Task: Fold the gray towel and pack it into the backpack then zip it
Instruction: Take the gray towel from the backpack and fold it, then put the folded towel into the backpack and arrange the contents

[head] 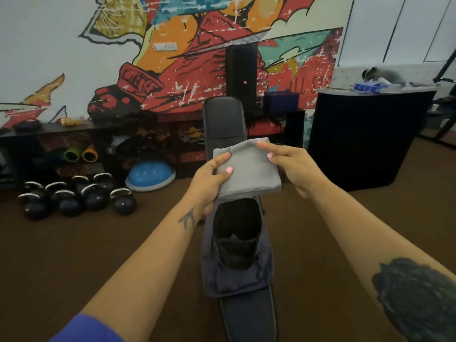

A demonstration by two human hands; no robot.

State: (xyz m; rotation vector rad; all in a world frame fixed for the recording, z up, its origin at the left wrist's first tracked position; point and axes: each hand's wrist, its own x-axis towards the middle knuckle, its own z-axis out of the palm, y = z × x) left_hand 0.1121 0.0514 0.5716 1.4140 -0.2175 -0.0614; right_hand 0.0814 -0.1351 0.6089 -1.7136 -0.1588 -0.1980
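Note:
The gray towel [249,169], folded into a small rectangle, is held in the air just above the backpack's mouth. My left hand [209,183] grips its left edge with the thumb on top. My right hand [288,166] pinches its right edge near the top corner. The dark navy backpack [237,275] lies on a black padded bench [223,119], its main compartment unzipped and gaping, dark inside.
Several kettlebells [79,196] and a blue balance dome [150,175] sit on the brown floor to the left. A low black shelf [81,129] runs along the mural wall. A tall black speaker [241,77] stands behind the bench, a black counter [370,139] at right.

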